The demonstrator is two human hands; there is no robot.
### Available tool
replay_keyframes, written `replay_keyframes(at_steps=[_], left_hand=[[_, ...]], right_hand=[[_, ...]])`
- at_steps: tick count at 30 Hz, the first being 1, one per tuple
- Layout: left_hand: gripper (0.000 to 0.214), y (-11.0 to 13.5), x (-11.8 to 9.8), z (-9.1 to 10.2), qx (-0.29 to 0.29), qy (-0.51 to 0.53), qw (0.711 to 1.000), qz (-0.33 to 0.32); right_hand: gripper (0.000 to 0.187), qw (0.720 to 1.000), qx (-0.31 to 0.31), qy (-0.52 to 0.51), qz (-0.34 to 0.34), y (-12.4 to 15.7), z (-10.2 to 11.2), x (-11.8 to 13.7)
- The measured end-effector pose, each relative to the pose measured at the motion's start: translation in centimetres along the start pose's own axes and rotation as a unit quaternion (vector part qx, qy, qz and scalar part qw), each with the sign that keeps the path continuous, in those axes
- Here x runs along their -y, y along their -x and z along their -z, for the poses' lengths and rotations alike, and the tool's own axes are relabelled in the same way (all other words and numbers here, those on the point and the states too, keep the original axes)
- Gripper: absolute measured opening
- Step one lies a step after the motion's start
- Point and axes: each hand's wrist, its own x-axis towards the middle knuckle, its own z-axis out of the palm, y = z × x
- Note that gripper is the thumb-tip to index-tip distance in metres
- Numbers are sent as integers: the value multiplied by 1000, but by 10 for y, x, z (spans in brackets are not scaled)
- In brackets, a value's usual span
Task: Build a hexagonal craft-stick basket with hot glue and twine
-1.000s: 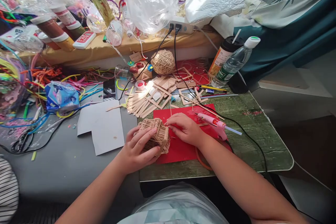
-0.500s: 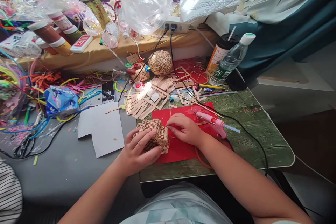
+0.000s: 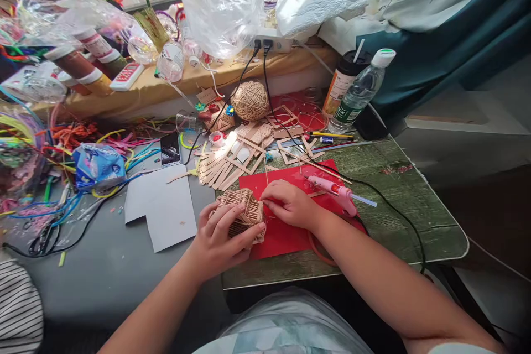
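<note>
- While the person's left hand (image 3: 224, 235) curls its spread fingers over a hollow tan basket woven of twine (image 3: 236, 197), its thumb braces the right side, gripping the piece.
- Close to the basket's right edge, the right hand (image 3: 292, 204) has its thumb and fingertips drawn together; whether they pinch anything cannot be told.
- The basket sits at the left part of a flat red sheet (image 3: 282, 242) near the front of a green wood-patterned table (image 3: 394, 193).
- A thin, straight tan strand (image 3: 266, 165) runs from the right hand towards the back.
- On the right, a pink glue gun with a translucent stick (image 3: 331, 186) lies near the right hand, its tip over the sheet.
- Left of the basket, a notched pale-grey card (image 3: 172, 215) lies on the smooth grey tabletop (image 3: 103, 282).
- Behind the sheet spread flat pale wooden craft sticks (image 3: 224, 168), some joined into frames.
- Beyond them stand a round ball of tan twine (image 3: 250, 99) and, further right, a clear plastic bottle with a green label (image 3: 357, 94).
</note>
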Motion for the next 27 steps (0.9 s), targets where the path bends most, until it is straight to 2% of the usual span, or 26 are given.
replay_keyframes(at_steps=[2,14,27], left_hand=[[62,0,0,-2,-13,1,1000,-1],[67,2,2,-2,5,1,1000,3],[64,4,1,-3,-3,4,1000,6]], right_hand=[[13,1000,3,-3,-2,0,0,-1],[14,1000,8,-18,6,-1,0,-2],[18,999,25,-43,-7,-2,2,1]])
